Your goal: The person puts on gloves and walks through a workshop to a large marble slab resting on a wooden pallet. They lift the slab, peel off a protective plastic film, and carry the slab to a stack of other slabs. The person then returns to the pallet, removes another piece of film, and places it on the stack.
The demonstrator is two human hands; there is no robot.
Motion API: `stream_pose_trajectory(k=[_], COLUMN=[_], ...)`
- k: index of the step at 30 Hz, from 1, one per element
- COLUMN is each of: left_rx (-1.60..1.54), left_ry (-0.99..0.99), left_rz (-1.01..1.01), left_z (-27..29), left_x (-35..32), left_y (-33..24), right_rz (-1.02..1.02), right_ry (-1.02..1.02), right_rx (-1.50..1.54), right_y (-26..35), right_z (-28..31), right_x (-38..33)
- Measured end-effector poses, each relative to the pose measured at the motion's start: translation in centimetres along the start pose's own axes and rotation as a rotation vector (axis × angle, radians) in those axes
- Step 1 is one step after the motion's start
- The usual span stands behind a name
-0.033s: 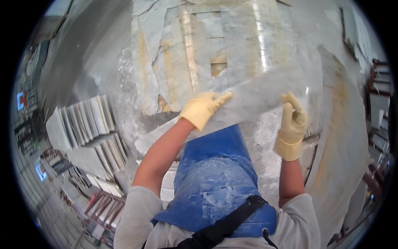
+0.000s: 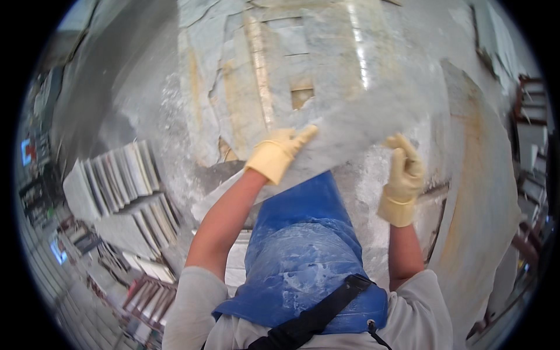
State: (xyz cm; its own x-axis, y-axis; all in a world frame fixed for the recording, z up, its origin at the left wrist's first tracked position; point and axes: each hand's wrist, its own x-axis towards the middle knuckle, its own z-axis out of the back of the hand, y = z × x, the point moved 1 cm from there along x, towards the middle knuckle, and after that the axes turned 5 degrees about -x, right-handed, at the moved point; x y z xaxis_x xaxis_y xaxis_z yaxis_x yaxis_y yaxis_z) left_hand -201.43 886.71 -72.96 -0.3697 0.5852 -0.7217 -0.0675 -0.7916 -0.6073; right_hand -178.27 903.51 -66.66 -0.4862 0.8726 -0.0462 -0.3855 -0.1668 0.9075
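Left hand [image 2: 274, 154], cream glove, back up, lies over the near side of a long grey stone slab [image 2: 350, 131], left of its middle. Fingers point up and right across the face; cannot tell if they clamp it, undersides hidden. Slab sits in front of the body, slanting from lower left to upper right, far end blurred. Right hand [image 2: 402, 181], same kind of glove, is at the slab's near edge toward the right end: fingers part-curled, thumb apart, nothing seen inside the grasp. Contact with slab too blurred to call.

Blue apron [image 2: 303, 251], whitish smears, just below the slab; black strap [image 2: 318, 315] across it. Beyond the slab: flat pale grey and tan stone sheets [image 2: 233, 99], ragged edges, small squarish brown gap. Right: big slab with brown streak [image 2: 472, 192], well clear of left hand. Left: thin slabs on edge in two rows [image 2: 119, 178], packed side by side. Below these, red-brown barred frame [image 2: 149, 298], pale strips showing between bars.
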Motion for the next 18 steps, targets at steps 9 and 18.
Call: stream_pose_trajectory(k=[9,18], left_rx=[-0.36,-0.247], left_ry=[-0.235,-0.341], left_rz=[0.321,0.034], left_z=[5.5,8.2], left_x=[4.7,1.8], left_y=[-2.0,10.1], right_rz=[-0.641,-0.632], right_ry=[0.545,0.141], right_rx=[0.792,0.262], right_y=[-9.0,-7.1], right_z=[-16.9,-30.4], right_x=[-10.5,-14.7])
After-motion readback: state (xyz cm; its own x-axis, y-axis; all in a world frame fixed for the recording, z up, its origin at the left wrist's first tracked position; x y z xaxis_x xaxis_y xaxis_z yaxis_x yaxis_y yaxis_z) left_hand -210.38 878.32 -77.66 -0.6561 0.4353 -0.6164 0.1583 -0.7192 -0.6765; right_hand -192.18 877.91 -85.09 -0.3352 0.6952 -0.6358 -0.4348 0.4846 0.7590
